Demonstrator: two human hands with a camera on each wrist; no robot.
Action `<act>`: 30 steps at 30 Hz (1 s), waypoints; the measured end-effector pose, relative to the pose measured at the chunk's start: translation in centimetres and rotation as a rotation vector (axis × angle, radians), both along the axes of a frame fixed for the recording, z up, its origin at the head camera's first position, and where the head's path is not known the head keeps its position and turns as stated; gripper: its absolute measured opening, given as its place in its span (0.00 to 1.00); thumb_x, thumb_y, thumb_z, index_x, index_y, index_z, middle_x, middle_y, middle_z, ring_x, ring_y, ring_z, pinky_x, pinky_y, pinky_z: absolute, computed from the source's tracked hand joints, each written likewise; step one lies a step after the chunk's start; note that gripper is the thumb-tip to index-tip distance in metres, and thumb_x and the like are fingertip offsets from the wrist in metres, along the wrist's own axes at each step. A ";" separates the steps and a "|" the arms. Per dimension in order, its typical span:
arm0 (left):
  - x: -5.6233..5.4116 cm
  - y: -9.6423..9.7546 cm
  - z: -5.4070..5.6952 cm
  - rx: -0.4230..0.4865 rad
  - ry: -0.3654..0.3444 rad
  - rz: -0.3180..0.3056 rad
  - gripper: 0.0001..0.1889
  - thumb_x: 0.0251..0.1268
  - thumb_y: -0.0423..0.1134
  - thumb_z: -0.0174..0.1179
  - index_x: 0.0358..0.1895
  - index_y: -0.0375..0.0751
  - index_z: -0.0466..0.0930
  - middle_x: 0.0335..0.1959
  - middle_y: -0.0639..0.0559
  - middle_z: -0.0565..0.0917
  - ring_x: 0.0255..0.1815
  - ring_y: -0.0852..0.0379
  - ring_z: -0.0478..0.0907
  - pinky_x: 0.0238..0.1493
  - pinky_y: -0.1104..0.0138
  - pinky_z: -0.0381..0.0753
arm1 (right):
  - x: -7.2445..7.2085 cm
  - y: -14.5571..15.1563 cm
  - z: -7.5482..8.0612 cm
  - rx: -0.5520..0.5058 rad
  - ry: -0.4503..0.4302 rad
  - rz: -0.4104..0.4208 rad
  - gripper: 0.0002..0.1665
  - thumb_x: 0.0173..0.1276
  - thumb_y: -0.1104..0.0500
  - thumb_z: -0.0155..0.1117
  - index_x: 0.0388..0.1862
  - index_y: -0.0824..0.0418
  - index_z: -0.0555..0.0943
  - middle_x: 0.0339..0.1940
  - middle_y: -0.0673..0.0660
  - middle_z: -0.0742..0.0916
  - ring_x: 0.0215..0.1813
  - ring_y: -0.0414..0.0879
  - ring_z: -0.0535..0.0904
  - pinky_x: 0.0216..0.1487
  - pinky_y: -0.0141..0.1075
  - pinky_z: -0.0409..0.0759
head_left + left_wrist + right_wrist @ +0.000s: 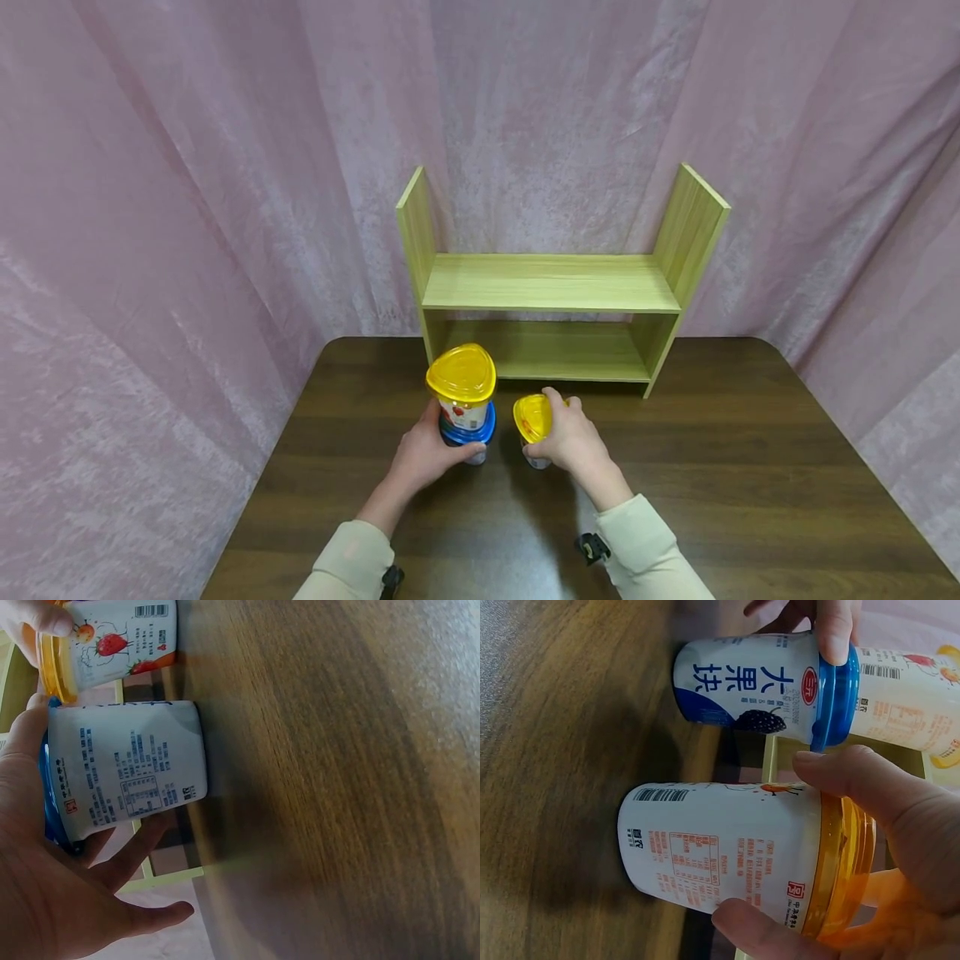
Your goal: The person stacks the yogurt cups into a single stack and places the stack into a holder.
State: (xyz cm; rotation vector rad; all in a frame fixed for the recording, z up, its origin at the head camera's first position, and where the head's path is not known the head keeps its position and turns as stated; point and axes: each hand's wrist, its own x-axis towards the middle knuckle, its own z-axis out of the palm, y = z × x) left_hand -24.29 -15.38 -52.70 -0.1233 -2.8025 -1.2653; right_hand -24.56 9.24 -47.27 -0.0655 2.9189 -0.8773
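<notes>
Where the pink curtain (187,183) filled the far left of the head view, its folds ran down behind the dark wooden table (750,433). Next came the left sleeve (351,554), pale and cuffed, with a small black device (392,579) by the wrist, and from it reached the left hand (431,450). Its fingers were clamped round the blue cup (127,765) at the lid, the thumb on the near side. That cup stood upright, its base on or very near the table; the right wrist view showed dark berries and large blue characters on its white wall. On its blue lid sat the upper cup (461,383), yellow-lidded, with a red fruit print and a slight tilt in the head view.

Behind the hands stood the shelf (551,283), light wood, two boards between two side panels. Near the blue cup but apart from it, in front of the shelf, was the right cup (712,840), upright under a yellow lid, its white wall printed with small orange text, a barcode and strawberries. The right hand (573,442) came over it from the right, fingers spread round the lid and gripping it. Last came the right sleeve (641,542), also pale.
</notes>
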 end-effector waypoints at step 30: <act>0.1 0.0 0.2 0.009 -0.021 0.008 0.51 0.45 0.67 0.75 0.71 0.52 0.62 0.64 0.48 0.78 0.60 0.45 0.78 0.62 0.45 0.76 | 0.2 1.0 2.5 0.055 0.048 0.047 0.62 0.45 0.48 0.83 0.77 0.64 0.63 0.53 0.73 0.75 0.35 0.58 0.78 0.41 0.53 0.84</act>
